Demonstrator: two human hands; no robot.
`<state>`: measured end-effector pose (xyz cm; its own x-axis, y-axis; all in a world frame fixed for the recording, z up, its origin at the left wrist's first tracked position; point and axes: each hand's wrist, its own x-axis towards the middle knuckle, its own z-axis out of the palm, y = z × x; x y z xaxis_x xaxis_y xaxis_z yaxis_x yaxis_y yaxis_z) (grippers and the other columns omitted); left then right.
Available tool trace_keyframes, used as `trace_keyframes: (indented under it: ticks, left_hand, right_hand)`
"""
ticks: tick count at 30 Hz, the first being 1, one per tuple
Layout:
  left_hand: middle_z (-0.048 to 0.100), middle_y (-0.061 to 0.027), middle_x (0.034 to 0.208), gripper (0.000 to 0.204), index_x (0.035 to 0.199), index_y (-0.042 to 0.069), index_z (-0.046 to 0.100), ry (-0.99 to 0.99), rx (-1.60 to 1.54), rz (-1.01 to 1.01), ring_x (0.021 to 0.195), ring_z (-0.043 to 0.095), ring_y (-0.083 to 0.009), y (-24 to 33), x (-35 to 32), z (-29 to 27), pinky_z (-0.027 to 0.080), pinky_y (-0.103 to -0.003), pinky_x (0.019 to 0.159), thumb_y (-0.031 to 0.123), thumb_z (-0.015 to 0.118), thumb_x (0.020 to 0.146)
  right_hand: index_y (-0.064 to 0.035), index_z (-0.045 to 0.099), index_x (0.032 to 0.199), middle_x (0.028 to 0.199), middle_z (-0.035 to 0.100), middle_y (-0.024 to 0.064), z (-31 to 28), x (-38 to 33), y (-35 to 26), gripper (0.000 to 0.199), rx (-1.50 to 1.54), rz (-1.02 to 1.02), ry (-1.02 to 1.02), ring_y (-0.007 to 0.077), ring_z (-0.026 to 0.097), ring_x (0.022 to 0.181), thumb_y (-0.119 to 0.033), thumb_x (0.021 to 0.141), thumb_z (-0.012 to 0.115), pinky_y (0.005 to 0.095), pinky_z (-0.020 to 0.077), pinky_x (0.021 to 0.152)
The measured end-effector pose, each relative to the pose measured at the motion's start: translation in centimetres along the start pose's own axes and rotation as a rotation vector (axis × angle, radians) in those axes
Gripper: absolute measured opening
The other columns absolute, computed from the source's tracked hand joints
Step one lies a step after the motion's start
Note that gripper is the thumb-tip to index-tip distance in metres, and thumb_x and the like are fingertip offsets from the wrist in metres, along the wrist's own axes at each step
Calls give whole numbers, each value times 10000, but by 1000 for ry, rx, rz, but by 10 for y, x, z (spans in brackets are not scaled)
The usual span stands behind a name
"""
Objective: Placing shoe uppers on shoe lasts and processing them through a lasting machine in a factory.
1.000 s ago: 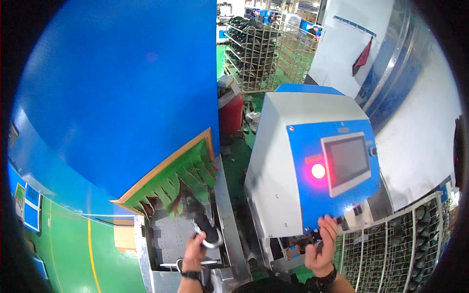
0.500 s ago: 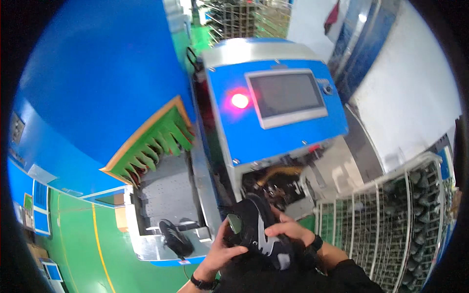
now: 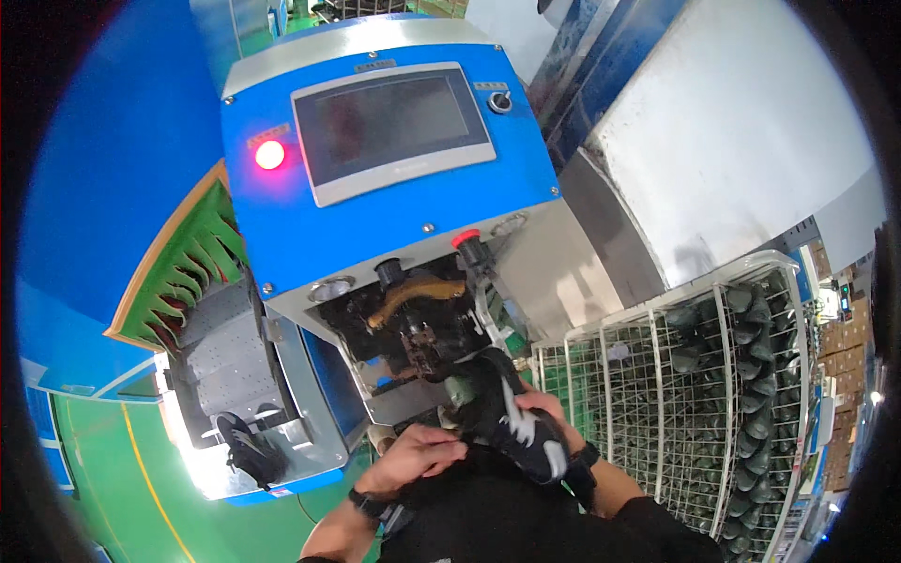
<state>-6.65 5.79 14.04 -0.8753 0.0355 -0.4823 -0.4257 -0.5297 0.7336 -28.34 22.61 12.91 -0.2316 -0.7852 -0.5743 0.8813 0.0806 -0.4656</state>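
Note:
A black sneaker with a white side stripe is held low in front of me, tilted toward the machine. My right hand grips it from the right side, with part of the fingers hidden behind it. A dull green part shows in the shoe's opening. Just left of the shoe, my left hand is closed, thumb and fingers pressed together; I cannot make out what they pinch. Beyond the shoe is the dark metal clamp of a blue machine.
The machine has a dark screen, a glowing red lamp and a red push button. At left, another black shoe lies at the end of a conveyor below green curtain strips. A white wire rack full of dark shoe lasts stands at right.
My view has swung right and closer to the machine. My left hand has come off the shoe's side and closed; the shoe now rests in my right hand, nearer the clamp.

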Motion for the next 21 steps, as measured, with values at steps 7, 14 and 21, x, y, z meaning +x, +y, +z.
trace_keyframes:
  ticks: [7, 14, 21]
  left_hand:
    - [455, 22, 583, 250, 704, 54, 532, 109, -659, 60, 475, 440, -131, -29, -55, -2, 298, -285, 478, -22, 723, 845]
    - [506, -17, 596, 152, 759, 19, 592, -19, -395, 318, 477, 443, -122, -24, -71, -33, 310, -275, 458, 79, 665, 878]
    - [563, -44, 629, 210, 917, -15, 666, 309, -385, 4, 509, 491, -129, -35, -4, -50, 348, -252, 476, 183, 626, 973]
  right_hand:
    - [-8, 289, 1573, 1503, 474, 115, 75, 17, -19, 984, -377, 94, -306, 188, 552, 1272, -92, 706, 747, 303, 428, 1075]
    - [2, 326, 1555, 1371, 574, 85, 70, 31, -30, 927, -967, -354, -95, 119, 559, 1155, 11, 736, 759, 272, 460, 993]
    - [-75, 385, 1547, 1411, 570, 159, 80, 67, -22, 908, -1331, -612, 139, 205, 600, 1188, -55, 735, 793, 310, 454, 1017]
